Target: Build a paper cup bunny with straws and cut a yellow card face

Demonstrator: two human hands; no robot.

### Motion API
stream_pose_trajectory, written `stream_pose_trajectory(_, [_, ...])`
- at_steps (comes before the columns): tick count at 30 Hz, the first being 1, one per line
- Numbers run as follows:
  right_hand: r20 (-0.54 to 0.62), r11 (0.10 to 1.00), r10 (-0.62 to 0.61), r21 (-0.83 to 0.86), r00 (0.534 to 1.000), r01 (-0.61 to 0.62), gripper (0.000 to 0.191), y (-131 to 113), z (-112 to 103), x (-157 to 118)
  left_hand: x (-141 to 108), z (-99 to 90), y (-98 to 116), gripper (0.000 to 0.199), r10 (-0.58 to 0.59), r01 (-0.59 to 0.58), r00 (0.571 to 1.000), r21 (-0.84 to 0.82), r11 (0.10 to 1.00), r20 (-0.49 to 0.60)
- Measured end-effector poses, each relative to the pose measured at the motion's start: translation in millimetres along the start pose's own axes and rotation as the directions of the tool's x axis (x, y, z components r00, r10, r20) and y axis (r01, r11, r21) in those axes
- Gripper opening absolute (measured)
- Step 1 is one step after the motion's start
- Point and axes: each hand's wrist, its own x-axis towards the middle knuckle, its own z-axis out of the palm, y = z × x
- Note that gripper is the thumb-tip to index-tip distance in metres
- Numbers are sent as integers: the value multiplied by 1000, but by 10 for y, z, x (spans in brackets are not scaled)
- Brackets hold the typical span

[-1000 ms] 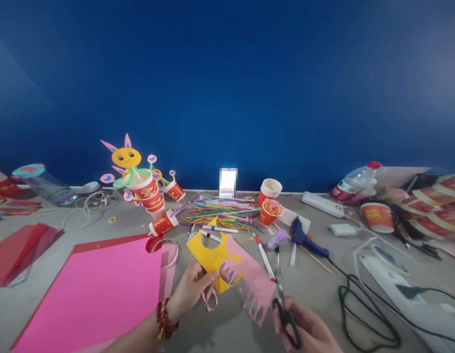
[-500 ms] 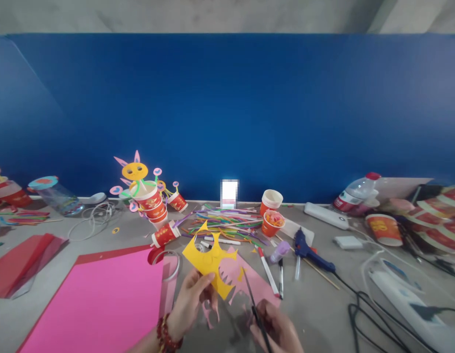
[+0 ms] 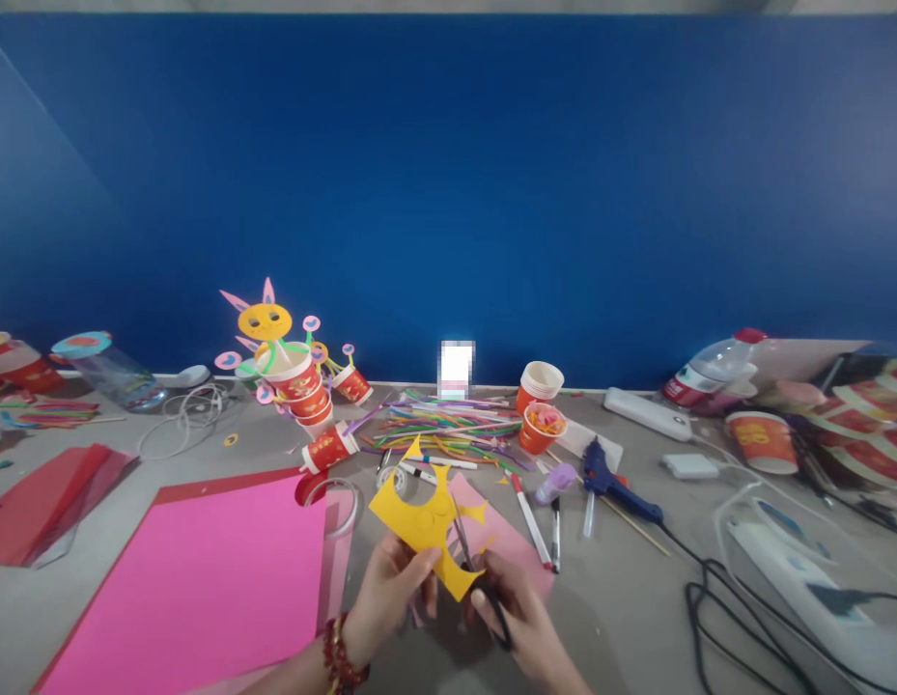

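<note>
A yellow paper sheet (image 3: 417, 521) with curved cutouts is pinched between the thumb and fingers of my left hand (image 3: 396, 584), which has a red beaded bracelet at the wrist. My right hand (image 3: 512, 606) is closed on black-handled scissors (image 3: 500, 618). Their blades point up and lie at the right side of the yellow sheet, over a cut-out edge. Behind them a light pink paper (image 3: 517, 531) lies on the table, with small yellow scraps on it.
Bright pink sheets (image 3: 202, 579) lie at the left. Pipe cleaners (image 3: 448, 425) spread behind my hands, near paper cups (image 3: 541, 428). Markers (image 3: 531, 521), a blue glue gun (image 3: 622, 492), black cable and a power strip (image 3: 802, 594) are on the right. A cup figure (image 3: 289, 372) stands back left.
My right hand has brought the scissors left and up against the yellow sheet. My left hand and the sheet have shifted slightly right. The whole view has tilted a little downward.
</note>
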Motion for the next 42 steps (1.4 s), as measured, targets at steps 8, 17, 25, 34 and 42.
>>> stream_pose_trajectory(8, [3,988,51,146,999,-51,53,40,-59,20,-18,-50,-54,45,-35,30,992,42,999,118])
stream_pose_trajectory(17, [55,982,28,187,998,-38,55,41,-31,57,41,-98,-119,44,-64,84,979,-100,991,192])
stream_pose_trajectory(25, [13,980,39,193,999,-41,53,228,15,33,4,-39,-56,58,-68,54,995,170,984,77])
stream_pose_trajectory(34, [-46,999,19,42,999,-17,51,87,30,53,-34,-74,-104,55,-47,34,998,282,959,40])
stream_pose_trajectory(42, [-28,999,17,39,999,-15,49,13,93,70,-33,-19,-40,59,-70,46,993,242,969,91])
